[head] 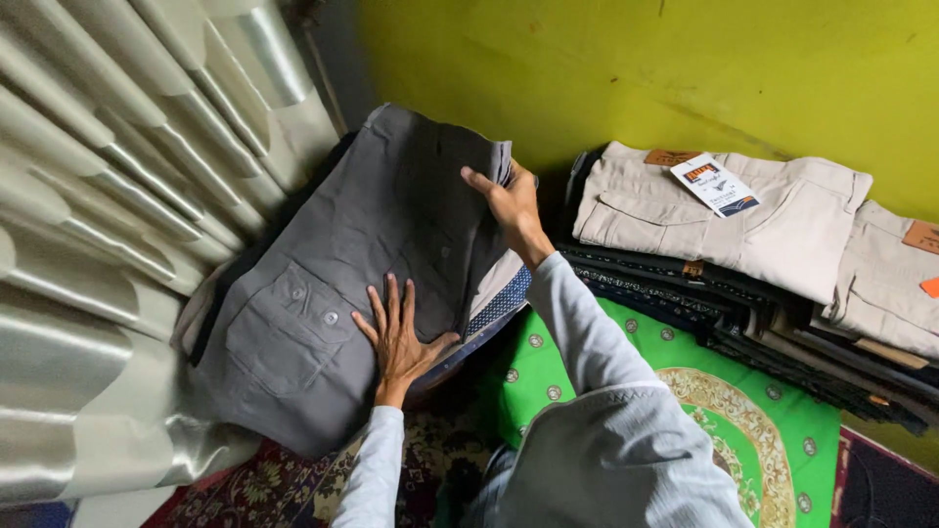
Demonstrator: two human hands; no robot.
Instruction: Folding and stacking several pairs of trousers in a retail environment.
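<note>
Thing in hand: folded grey shorts (pixel 352 264), lying on top of a tilted stack of clothes (pixel 494 298), directly under both hands.
Left hand: the left hand (pixel 399 337) is laid flat, fingers spread, on the lower part of the grey cloth just beside the buttoned flap pocket (pixel 284 337); nothing is clasped.
Right hand: the right hand (pixel 511 200) is closed over the far upper edge of the shorts, thumb on top, the fabric pinched at the fold.
Handling: the cloth is judged soft, limp and fairly light; a matt cotton weave, not slippery, not fragile. The fold would likely slump if lifted by one corner.
Where to hold: the thick folded edge under the right hand is judged the firmest place, with a flat palm as support below.
Textures nearby: glossy pleated silver curtain (pixel 108 196) left of the left hand; a second stack of folded trousers (pixel 743 284) right of the right hand, topped by beige shorts (pixel 724 220) with a paper tag (pixel 714 184).
Beneath the arms: a green patterned mat (pixel 763 411) and a dark red carpet (pixel 264 489).
Behind: a rough yellow-green wall (pixel 636 68).
</note>
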